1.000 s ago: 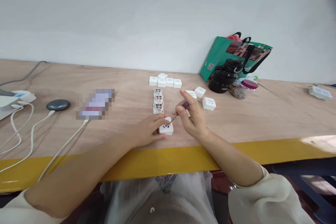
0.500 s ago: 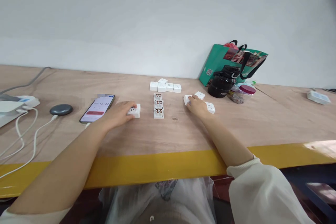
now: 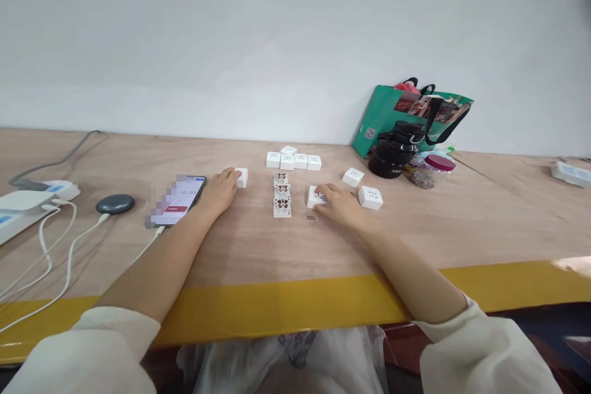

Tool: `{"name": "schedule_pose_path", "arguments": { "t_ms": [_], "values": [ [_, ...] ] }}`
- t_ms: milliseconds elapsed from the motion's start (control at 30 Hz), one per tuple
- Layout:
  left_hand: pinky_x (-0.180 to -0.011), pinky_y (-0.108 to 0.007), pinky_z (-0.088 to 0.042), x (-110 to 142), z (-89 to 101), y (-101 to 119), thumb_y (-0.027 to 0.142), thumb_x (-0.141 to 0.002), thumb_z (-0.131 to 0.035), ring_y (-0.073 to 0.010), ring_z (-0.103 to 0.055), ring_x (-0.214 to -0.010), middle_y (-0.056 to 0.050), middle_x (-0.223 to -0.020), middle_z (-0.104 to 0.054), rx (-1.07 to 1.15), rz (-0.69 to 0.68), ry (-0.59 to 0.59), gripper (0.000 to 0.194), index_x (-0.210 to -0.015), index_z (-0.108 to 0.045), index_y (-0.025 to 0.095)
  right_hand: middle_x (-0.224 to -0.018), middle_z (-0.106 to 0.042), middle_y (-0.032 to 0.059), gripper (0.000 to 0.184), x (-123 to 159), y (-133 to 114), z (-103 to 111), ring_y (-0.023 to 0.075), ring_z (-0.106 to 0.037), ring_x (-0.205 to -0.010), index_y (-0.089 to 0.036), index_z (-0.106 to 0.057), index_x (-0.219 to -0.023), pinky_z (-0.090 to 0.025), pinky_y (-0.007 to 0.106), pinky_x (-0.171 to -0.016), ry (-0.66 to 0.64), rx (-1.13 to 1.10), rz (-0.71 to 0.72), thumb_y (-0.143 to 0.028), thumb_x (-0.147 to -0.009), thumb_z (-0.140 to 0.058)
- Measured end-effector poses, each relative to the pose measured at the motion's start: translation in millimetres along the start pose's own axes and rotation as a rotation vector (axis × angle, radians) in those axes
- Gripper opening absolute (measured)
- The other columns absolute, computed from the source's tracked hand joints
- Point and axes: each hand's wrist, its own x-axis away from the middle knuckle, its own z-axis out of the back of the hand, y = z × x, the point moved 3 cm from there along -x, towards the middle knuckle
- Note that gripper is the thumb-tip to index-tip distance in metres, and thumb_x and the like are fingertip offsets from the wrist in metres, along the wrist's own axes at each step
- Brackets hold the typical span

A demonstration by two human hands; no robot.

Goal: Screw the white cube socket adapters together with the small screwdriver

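My left hand (image 3: 223, 188) grips a white wall socket (image 3: 242, 178) on the table, left of centre. Closer to me on the right, my right hand (image 3: 336, 202) has its fingers closed on a second socket (image 3: 315, 197). Between the hands stands a short column of socket inserts (image 3: 282, 191) with brown-coloured metal parts showing. Behind them several white sockets (image 3: 287, 161) sit in a row, one set farther back. Two loose sockets lie right of my right hand, a tilted one (image 3: 353, 176) and a nearer one (image 3: 370, 197).
A phone (image 3: 178, 200) showing a timer lies left of my left hand. Farther left are a dark round device (image 3: 115, 204), white cables and a power strip (image 3: 62, 189). At the back right stand a black flask (image 3: 393, 154), a green bag (image 3: 369, 120) and a red-lidded jar (image 3: 439, 164).
My right hand has drawn a socket leftward, away from the two others on the right. My left hand has pushed its socket farther back. The view has shifted slightly.
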Motion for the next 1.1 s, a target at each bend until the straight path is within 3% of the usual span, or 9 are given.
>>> {"name": "schedule_pose_path", "arguments": {
  "t_ms": [133,267,367,467,600,767,933,1100],
  "values": [
    [-0.102,-0.044,-0.035,15.0,4.7,26.1,0.032,-0.090,-0.043,-0.0312,-0.042,-0.122,-0.014,-0.133,-0.046,0.089,-0.117,0.035,0.041,-0.127,-0.047,0.015,-0.125,-0.055,0.0065,0.036,-2.5,6.8,-2.3,0.0240,-0.061,-0.096,-0.025,-0.052,-0.117,-0.040,0.041,-0.090,-0.027,-0.086,0.059,-0.028,-0.082,-0.050],
    [-0.097,-0.044,-0.039,34.2,5.9,60.1,0.055,-0.084,-0.049,-0.0297,-0.048,-0.114,-0.011,-0.120,-0.053,0.268,-0.257,-0.087,0.055,-0.126,-0.050,0.018,-0.121,-0.058,0.0046,0.036,-0.8,6.8,-3.3,0.0217,-0.060,-0.097,-0.026,-0.054,-0.116,-0.042,0.040,-0.090,-0.009,-0.237,0.082,-0.028,-0.079,-0.055],
    [-0.097,-0.044,-0.040,41.3,3.3,73.8,0.056,-0.079,-0.057,-0.0292,-0.048,-0.114,-0.010,-0.120,-0.052,0.384,-0.245,-0.155,0.059,-0.125,-0.050,0.020,-0.121,-0.057,0.0051,0.040,2.9,0.5,-1.4,0.0204,-0.059,-0.099,-0.024,-0.053,-0.117,-0.046,0.039,-0.089,0.094,-0.405,0.107,-0.029,-0.077,-0.059],
    [-0.096,-0.043,-0.040,44.4,0.5,82.7,0.046,-0.078,-0.061,-0.0278,-0.050,-0.113,-0.009,-0.117,-0.054,0.513,-0.278,-0.174,0.047,-0.117,-0.054,0.020,-0.121,-0.056,0.0073,0.038,9.0,-12.3,-0.2,0.0189,-0.057,-0.103,-0.021,-0.053,-0.114,-0.049,0.037,-0.087,0.165,-0.586,0.248,-0.027,-0.077,-0.060],
    [-0.095,-0.044,-0.040,48.3,-4.1,90.3,0.040,-0.077,-0.064,-0.0290,-0.051,-0.112,-0.008,-0.120,-0.057,0.675,-0.304,-0.204,0.048,-0.119,-0.053,0.022,-0.122,-0.053,0.0087,0.036,18.0,-28.4,-2.5,0.0181,-0.058,-0.105,-0.022,-0.052,-0.115,-0.052,0.036,-0.085,0.089,-0.569,0.454,-0.023,-0.080,-0.057],
    [-0.099,-0.045,-0.038,48.2,-10.3,88.1,0.041,-0.069,-0.074,-0.0291,-0.050,-0.115,-0.007,-0.120,-0.058,0.779,-0.276,-0.241,0.083,-0.139,-0.032,0.024,-0.130,-0.050,0.0097,0.036,19.7,-29.1,-5.1,0.0212,-0.056,-0.111,-0.023,-0.052,-0.117,-0.051,0.040,-0.089,0.076,-0.416,0.490,-0.020,-0.081,-0.055],
    [-0.102,-0.044,-0.035,48.4,-8.3,86.6,0.054,-0.066,-0.072,-0.0308,-0.043,-0.123,-0.008,-0.131,-0.050,0.714,-0.343,-0.268,0.074,-0.131,-0.046,0.027,-0.133,-0.052,0.0090,0.038,17.9,-27.5,-11.2,0.0220,-0.051,-0.122,-0.022,-0.054,-0.120,-0.046,0.042,-0.098,-0.023,-0.386,0.534,-0.019,-0.082,-0.054],
    [-0.106,-0.042,-0.033,51.8,-5.7,91.1,0.053,-0.075,-0.064,-0.0283,-0.039,-0.129,-0.007,-0.140,-0.042,0.748,-0.315,-0.257,0.071,-0.136,-0.038,0.027,-0.137,-0.050,0.0075,0.039,17.6,-29.7,-9.5,0.0216,-0.046,-0.127,-0.023,-0.056,-0.121,-0.040,0.040,-0.105,-0.066,-0.408,0.541,-0.027,-0.082,-0.058]
  ]
}}
